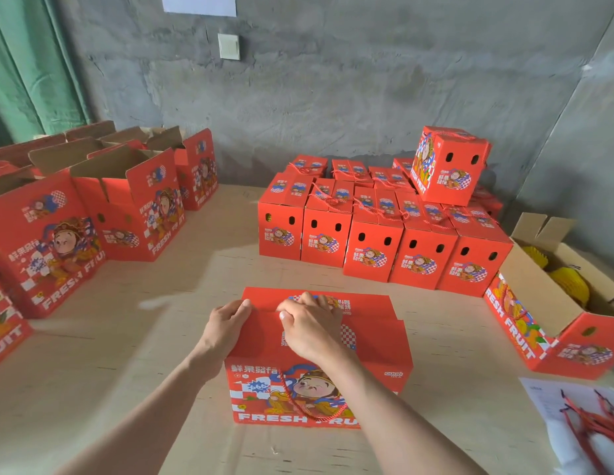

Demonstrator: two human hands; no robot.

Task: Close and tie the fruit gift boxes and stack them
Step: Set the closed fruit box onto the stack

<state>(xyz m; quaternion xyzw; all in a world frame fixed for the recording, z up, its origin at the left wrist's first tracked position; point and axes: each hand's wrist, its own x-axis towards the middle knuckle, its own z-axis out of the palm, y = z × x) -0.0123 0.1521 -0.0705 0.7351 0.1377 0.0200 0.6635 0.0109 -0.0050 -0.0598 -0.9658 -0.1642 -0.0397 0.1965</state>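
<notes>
- A red gift box (316,378) stands on the wooden table (127,337) directly before me, its 2 top flaps folded down.
- My left hand (226,323) grips the box's top left edge, fingers curled over it.
- My right hand (309,323) lies on the middle seam, fingers bent; I cannot tell whether it pinches anything.
- Closed boxes (367,248) stand stacked behind, right.

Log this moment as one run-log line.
step: closing top flaps | box: on table, rope hanging down front | left grip: holds flap's left end | right grip: curled on flap seam | closed boxes: stacked behind
</notes>
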